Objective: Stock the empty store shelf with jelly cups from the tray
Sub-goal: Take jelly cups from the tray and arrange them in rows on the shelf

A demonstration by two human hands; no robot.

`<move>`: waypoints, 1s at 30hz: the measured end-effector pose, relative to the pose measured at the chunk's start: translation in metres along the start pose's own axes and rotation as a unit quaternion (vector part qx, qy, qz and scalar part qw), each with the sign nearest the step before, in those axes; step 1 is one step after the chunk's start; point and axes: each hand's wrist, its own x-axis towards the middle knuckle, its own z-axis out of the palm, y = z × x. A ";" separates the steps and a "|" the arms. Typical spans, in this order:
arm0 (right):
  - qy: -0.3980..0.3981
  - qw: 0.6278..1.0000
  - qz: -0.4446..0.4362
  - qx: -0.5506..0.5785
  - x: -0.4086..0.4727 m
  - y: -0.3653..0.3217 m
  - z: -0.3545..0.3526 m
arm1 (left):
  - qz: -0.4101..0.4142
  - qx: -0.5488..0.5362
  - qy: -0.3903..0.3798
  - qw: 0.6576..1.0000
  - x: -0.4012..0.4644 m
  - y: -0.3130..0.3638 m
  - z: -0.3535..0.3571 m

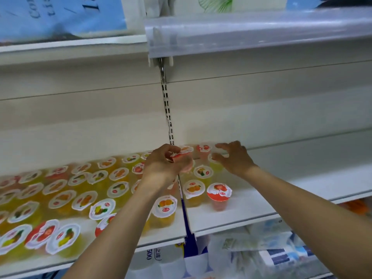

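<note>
Head cam: left hand (pixel 164 164) is curled around a red-lidded cup (pixel 181 158) at 12 o'clock of the shelf (pixel 281 198) seam, right hand (pixel 233 158) at its 3 o'clock has fingers spread loose over the back-row cups (pixel 203 149), and lots more sit from 7 to 9 o'clock.

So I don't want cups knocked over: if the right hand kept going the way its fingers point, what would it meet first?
Likely the red-lidded cup at the shelf back, just beyond the right hand; depth is unclear.
</note>
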 end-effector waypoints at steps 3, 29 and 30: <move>0.003 0.986 -0.041 0.159 -0.024 -0.031 -0.021 | 0.015 0.013 -0.005 1.000 0.003 0.008 0.008; -0.071 0.960 0.077 0.261 -0.070 0.010 -0.008 | 0.251 0.418 -0.187 0.853 -0.031 -0.003 0.047; -0.076 0.959 0.073 0.262 -0.070 0.010 -0.008 | 0.254 0.420 -0.184 0.852 -0.032 -0.001 0.045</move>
